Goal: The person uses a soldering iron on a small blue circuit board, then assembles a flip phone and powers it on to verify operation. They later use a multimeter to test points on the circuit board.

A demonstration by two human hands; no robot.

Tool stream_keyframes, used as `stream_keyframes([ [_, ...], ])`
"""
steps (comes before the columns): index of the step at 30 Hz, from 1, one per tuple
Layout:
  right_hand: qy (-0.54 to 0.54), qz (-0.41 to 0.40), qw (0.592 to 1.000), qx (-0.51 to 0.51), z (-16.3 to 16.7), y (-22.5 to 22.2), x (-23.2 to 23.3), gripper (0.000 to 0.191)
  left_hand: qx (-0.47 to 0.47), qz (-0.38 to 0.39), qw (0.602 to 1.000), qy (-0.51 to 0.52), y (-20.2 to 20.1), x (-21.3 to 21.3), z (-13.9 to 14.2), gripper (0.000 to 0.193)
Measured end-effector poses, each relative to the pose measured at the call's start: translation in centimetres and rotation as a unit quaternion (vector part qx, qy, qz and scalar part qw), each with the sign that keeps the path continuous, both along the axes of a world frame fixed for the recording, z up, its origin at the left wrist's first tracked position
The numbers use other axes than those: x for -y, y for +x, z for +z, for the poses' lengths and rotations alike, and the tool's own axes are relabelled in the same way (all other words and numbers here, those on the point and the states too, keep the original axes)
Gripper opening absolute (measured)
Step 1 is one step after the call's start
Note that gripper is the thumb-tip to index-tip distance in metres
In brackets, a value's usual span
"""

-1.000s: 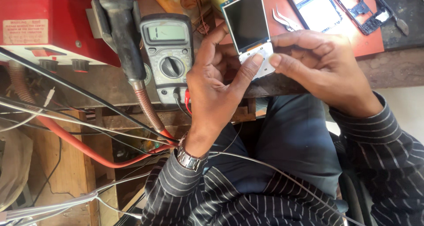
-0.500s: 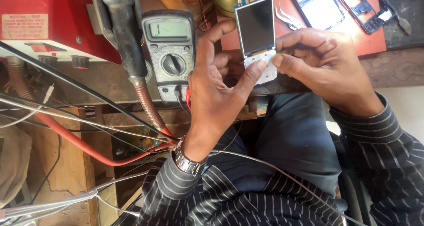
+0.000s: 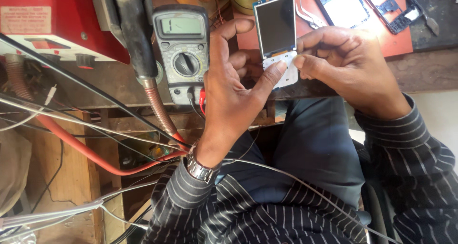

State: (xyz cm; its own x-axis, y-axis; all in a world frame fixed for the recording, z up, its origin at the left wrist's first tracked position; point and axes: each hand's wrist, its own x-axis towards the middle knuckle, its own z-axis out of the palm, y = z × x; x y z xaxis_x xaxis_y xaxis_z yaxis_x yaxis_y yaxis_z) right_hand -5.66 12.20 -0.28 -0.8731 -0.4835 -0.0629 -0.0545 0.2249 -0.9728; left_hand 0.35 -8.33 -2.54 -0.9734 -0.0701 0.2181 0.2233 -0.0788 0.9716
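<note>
A small phone board (image 3: 277,34) with a dark screen on top and a white keypad part below is held upright between both hands, over the bench edge. My left hand (image 3: 234,89) grips it from the left, thumb pressed on the white lower part. From the right, my right hand (image 3: 348,65) pinches the same lower edge with thumb and fingers. A metal watch (image 3: 200,167) sits on my left wrist.
A grey multimeter (image 3: 183,51) with red and black leads lies left of the hands. A red machine (image 3: 52,22) and a black hose handle (image 3: 131,29) stand further left. Tweezers (image 3: 307,15), a phone frame (image 3: 398,10) and a screen part (image 3: 346,5) rest on the red mat.
The phone board has turned from tilted to nearly upright and moved slightly left. Both hands keep their hold on its lower part.
</note>
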Motion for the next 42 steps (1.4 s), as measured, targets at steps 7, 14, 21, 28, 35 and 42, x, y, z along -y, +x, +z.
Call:
stream_keyframes([
  [7, -0.005, 0.001, 1.0, -0.016, 0.0, 0.6, -0.1, 0.017, -0.006, -0.006, 1.0, -0.017, 0.5, 0.1, 0.1, 0.061],
  [14, -0.021, -0.01, 1.0, 0.006, 0.1, 1.2, -0.2, 0.016, -0.013, -0.018, 1.0, -0.01, 0.9, 0.1, 0.3, 0.062],
  [21, -0.016, -0.01, 1.0, 0.004, -0.1, 1.1, 0.1, 0.018, 0.004, -0.016, 1.0, -0.023, 0.6, 0.6, 0.4, 0.081],
  [28, -0.025, -0.012, 0.999, 0.029, -0.2, 0.9, 0.5, 0.019, -0.007, -0.021, 1.0, -0.011, 0.4, 1.0, 0.3, 0.087],
  [35, -0.034, -0.015, 0.998, 0.041, -0.1, 1.1, 0.9, 0.019, 0.021, -0.008, 1.0, -0.021, 0.6, 1.2, 0.6, 0.074],
  [42, -0.037, -0.005, 0.999, 0.025, 0.1, 1.4, 0.9, 0.018, 0.01, -0.013, 1.0, -0.003, 0.8, 1.2, 0.8, 0.071],
])
